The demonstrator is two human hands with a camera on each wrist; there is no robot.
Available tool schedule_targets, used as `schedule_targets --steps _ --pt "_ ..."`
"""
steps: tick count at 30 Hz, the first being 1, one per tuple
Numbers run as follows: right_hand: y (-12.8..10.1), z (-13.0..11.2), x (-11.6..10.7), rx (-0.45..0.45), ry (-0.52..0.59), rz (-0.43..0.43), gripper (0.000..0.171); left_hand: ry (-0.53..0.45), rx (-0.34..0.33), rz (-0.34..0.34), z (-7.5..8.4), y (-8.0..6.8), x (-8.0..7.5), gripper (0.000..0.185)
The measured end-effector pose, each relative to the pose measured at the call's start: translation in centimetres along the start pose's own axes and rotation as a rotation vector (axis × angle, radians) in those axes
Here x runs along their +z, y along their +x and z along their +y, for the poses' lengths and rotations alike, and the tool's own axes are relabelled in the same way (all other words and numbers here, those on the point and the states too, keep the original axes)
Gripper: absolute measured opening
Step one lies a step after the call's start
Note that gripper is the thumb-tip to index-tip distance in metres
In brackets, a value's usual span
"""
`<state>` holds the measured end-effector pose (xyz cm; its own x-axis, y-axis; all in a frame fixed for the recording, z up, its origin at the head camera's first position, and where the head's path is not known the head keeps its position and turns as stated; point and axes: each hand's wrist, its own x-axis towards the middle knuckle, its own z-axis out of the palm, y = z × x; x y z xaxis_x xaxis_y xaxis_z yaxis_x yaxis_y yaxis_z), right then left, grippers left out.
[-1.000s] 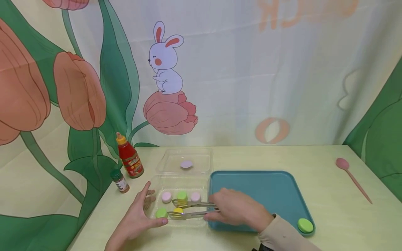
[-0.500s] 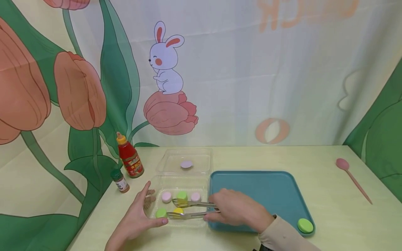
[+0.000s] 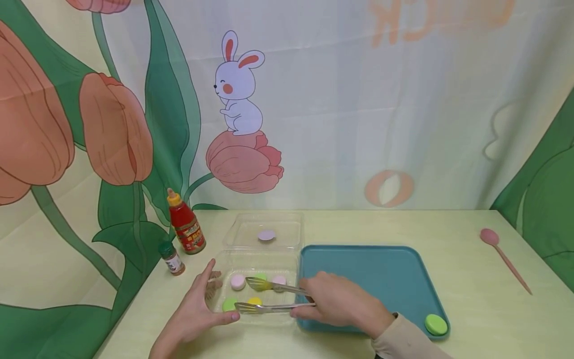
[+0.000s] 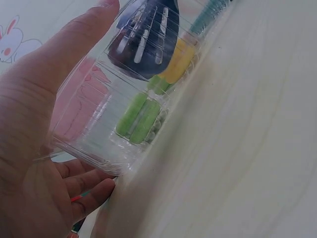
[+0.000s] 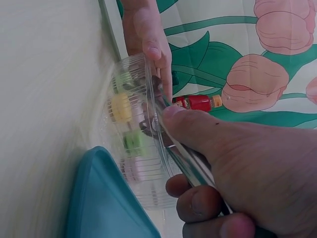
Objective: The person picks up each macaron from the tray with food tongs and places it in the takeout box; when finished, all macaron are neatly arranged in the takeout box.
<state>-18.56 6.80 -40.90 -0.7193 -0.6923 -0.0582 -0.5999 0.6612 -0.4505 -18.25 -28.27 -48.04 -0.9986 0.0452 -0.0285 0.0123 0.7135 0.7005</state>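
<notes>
A clear plastic container [image 3: 262, 321] lies open on the table and holds several macarons. My left hand [image 3: 197, 306] presses straight fingers against its left wall, thumb along the front edge; the left wrist view shows that hand [image 4: 34, 124] against the container [image 4: 94, 104]. My right hand [image 3: 341, 304] grips metal tongs [image 3: 273, 308], whose spread tips reach into the container. A yellow macaron [image 3: 254, 301] sits between the tips, untouched as far as I can see. A green macaron [image 3: 230, 303] and a pink macaron [image 3: 237, 281] lie left of them. The right wrist view shows my right hand [image 5: 237, 158] round the tongs [image 5: 185, 158].
The container's lid [image 3: 287, 227] lies flat behind it with one pink macaron [image 3: 266, 235]. A teal tray [image 3: 381, 269] sits to the right, a green macaron [image 3: 436, 324] in its near right corner. A ketchup bottle [image 3: 185, 224] and spice jar [image 3: 172, 258] stand left; a pink spoon [image 3: 502, 254] lies far right.
The tongs' tips have spread a little wider around the yellow macaron. Both hands stay where they were.
</notes>
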Motion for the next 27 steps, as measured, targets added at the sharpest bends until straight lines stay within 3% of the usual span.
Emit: schedule_targets --steps 4,10,27 --pt "-0.1 0.2 0.1 -0.016 0.034 0.045 0.038 -0.001 -0.002 0.000 0.1 0.0 0.0 0.140" --pt "-0.4 0.8 0.1 -0.026 0.057 0.212 0.044 -0.008 0.002 0.000 0.0 0.0 0.0 0.139" --pt "-2.7 2.1 -1.0 0.181 0.219 0.509 0.050 0.005 0.004 0.006 0.1 -0.1 0.1 0.139"
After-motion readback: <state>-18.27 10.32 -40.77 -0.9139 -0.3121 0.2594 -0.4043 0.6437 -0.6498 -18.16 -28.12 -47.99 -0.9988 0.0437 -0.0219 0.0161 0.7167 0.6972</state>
